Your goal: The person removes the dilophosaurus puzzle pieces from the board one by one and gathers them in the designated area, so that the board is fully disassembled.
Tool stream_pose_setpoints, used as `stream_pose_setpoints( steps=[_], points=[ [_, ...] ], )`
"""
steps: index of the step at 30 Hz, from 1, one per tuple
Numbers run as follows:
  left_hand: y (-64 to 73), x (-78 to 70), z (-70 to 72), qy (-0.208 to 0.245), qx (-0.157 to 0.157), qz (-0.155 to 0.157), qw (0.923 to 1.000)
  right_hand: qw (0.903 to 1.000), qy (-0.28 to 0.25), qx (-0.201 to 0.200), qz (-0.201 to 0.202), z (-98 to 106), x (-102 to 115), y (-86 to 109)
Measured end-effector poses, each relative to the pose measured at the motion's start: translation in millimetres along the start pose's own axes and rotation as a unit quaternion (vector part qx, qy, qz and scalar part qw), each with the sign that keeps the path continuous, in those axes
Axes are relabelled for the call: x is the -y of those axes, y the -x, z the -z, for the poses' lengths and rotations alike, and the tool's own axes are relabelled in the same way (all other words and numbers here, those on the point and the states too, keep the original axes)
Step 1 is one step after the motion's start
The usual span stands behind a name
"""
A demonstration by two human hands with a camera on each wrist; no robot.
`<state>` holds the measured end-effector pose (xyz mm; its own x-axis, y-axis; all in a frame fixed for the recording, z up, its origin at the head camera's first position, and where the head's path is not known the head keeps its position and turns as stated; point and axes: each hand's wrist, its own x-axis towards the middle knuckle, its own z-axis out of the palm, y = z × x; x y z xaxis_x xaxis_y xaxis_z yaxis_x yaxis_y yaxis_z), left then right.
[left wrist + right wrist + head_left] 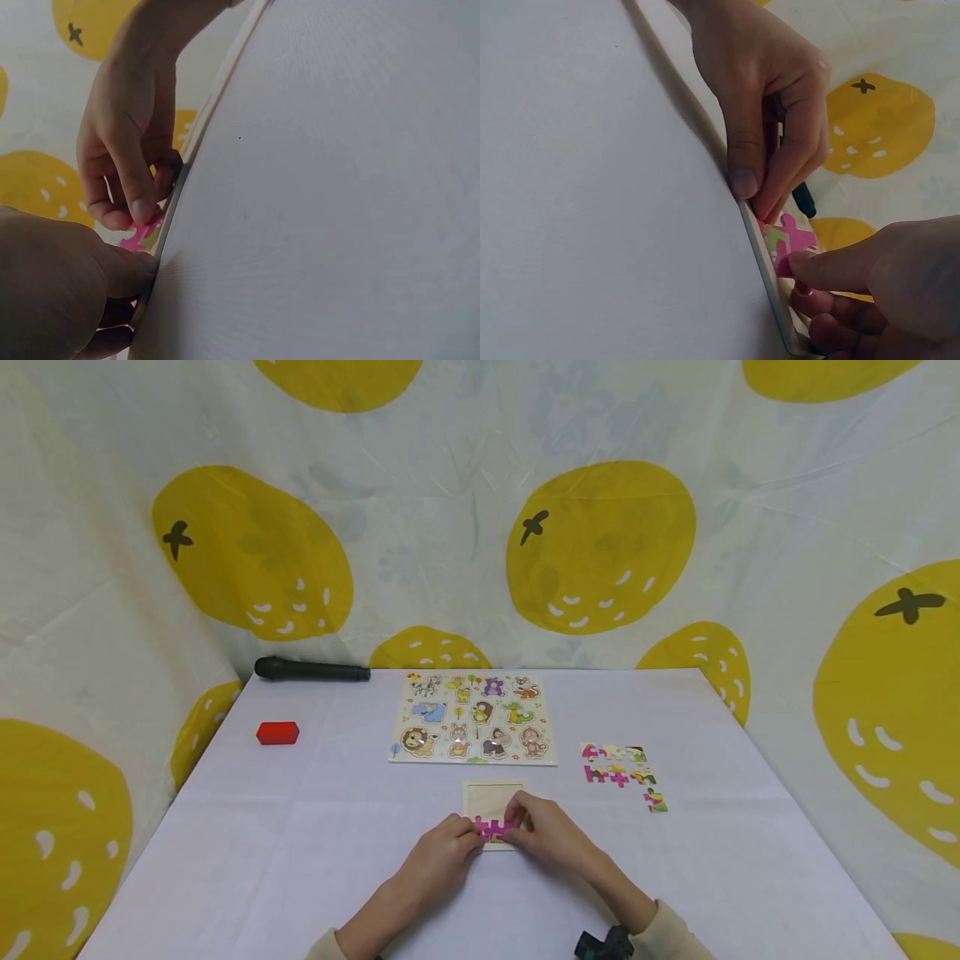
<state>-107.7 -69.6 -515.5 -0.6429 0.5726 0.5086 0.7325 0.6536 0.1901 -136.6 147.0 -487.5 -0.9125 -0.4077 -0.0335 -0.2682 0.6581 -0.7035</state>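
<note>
A small square wooden puzzle tray (495, 795) lies near me, with joined pink-and-green jigsaw pieces (491, 830) along its near side. My left hand (444, 857) grips the tray's near-left edge; in the right wrist view its thumb lies on the rim and its index finger reaches inside, beside the pieces. At the tray's right side my right hand (552, 833) pinches a pink jigsaw piece (799, 241) between thumb and fingers, right against the others. Its fingers partly cover that piece.
Loose jigsaw pieces (618, 777) lie in a group on the right. Behind the tray is an animal puzzle board (472, 718). A red block (277, 732) and a black microphone (311, 671) lie on the left of the white-covered table (337, 827). A patterned curtain (450, 543) hangs behind.
</note>
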Motion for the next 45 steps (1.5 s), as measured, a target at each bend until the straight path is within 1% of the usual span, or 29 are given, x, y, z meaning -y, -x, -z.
stream_pose_setpoints(
  steps=[3, 6, 11, 14, 18, 21, 28, 34, 38, 45],
  points=[
    [0.7, -0.1, -0.7, -0.002, 0.000, 0.000, 1.0000, 0.9998, -0.014, 0.008, 0.011, 2.6, -2.0, -0.4],
    [1.1, -0.2, -0.8, -0.003, 0.008, 0.004, 1.0000, 0.9996, -0.020, 0.013, 0.011, 5.0, -3.9, -0.5],
    [1.3, -0.6, 0.3, -0.004, 0.025, 0.014, 0.9996, 0.9996, -0.029, 0.006, -0.005, 10.1, -6.0, -0.2],
    [1.2, -0.6, 1.0, -0.001, 0.029, 0.018, 0.9994, 0.9993, -0.033, -0.004, -0.017, 14.7, -6.7, 0.8],
    [0.9, -0.5, 1.5, 0.005, 0.023, 0.017, 0.9996, 0.9985, -0.036, -0.018, -0.038, 21.7, -8.6, 3.3],
    [1.1, -0.5, 1.3, 0.006, 0.021, 0.015, 0.9997, 0.9979, -0.037, -0.029, -0.045, 27.2, -11.9, 5.7],
    [1.3, -0.4, 0.0, 0.008, 0.027, 0.021, 0.9994, 0.9950, -0.050, -0.055, -0.067, 40.7, -23.7, 11.2],
    [1.8, 0.2, -1.1, 0.008, 0.015, 0.013, 0.9998, 0.9912, -0.054, -0.082, -0.089, 53.8, -33.0, 19.8],
    [1.9, 0.3, -1.1, 0.007, 0.007, 0.009, 0.9999, 0.9897, -0.049, -0.091, -0.099, 62.2, -41.1, 26.0],
    [2.0, 0.1, -0.9, 0.004, 0.013, 0.012, 0.9998, 0.9888, -0.029, -0.103, -0.104, 77.9, -57.1, 36.3]
  ],
)
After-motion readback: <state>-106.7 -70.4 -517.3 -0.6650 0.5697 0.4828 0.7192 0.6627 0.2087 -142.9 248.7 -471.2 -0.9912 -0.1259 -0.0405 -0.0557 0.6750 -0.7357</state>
